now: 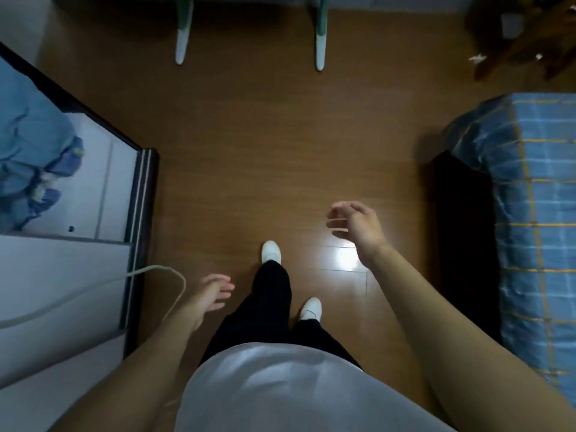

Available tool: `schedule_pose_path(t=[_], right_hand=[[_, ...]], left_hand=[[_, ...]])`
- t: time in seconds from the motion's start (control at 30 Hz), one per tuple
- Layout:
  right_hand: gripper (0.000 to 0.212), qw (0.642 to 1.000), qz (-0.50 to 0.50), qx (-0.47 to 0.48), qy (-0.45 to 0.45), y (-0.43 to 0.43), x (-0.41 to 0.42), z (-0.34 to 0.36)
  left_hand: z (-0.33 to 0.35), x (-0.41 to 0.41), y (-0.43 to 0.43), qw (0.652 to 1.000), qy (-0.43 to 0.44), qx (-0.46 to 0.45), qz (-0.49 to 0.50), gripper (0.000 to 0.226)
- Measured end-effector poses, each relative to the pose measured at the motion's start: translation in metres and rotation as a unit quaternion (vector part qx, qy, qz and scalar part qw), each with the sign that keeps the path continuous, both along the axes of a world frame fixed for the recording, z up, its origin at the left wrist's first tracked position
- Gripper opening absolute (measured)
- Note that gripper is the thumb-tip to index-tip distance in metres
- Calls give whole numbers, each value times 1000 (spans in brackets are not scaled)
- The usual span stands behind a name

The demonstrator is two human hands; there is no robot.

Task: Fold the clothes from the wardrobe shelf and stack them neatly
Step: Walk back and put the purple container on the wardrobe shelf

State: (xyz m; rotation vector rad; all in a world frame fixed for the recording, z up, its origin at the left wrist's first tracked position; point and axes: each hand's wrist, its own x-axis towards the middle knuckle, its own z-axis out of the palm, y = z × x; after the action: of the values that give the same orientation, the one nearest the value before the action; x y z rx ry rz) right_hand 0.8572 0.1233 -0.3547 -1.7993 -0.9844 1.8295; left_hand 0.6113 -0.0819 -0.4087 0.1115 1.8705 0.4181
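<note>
1. Nearest the camera, the person's smooth white shirt (280, 391) bulges in a rounded shape. Below it are loose black trousers (268, 307) and two glossy white shoes (271, 251), one set ahead of the other.
2. The left hand (215, 291) hangs beside the left trouser leg, fingers straight and slightly spread, holding nothing.
3. A thin pale cord (174, 275) curves in a loop just left of that hand and runs across a flat grey-white panel (62, 275).
4. The right hand (358, 226) is raised over the floor, its fingers loosely curled and apart, empty.
5. The smooth brown wood-grain floor (249, 151) carries a bright glare patch under the right wrist.
6. On the right, a soft blue plaid bedcover with yellow lines (536, 213) drapes over a dark bed edge.
7. On the left, the crumpled blue clothes (28, 145) lie in a rumpled heap on a white shelf board (103, 182) edged by a dark frame, well apart from both hands.
8. Farthest off, two slim, tapered green-and-white legs (184, 42) stand on the floor.
</note>
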Motion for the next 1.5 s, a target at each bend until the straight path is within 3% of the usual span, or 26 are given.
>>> schedule_pose_path(t=[0.27,0.57,0.77,0.97,1.27,1.5], right_hand=[[14,998,12,-13,-56,117,-69,-3],[20,972,74,-117,-190,184,-67,-29],[21,962,69,-153,-215,269,-72,-52],[15,975,38,-141,-167,413,-129,-67],[9,998,55,23,-31,646,-288,-8],[17,995,69,51,-59,745,-360,-9]], left_hand=[[-30,-81,103,998,-21,-37,43,23],[37,-135,381,983,-66,169,1,22],[73,-165,532,964,-43,261,-36,22],[55,-209,604,984,7,175,9,24],[28,-279,630,998,17,22,64,22],[-5,-348,705,997,-1,-14,77,24]])
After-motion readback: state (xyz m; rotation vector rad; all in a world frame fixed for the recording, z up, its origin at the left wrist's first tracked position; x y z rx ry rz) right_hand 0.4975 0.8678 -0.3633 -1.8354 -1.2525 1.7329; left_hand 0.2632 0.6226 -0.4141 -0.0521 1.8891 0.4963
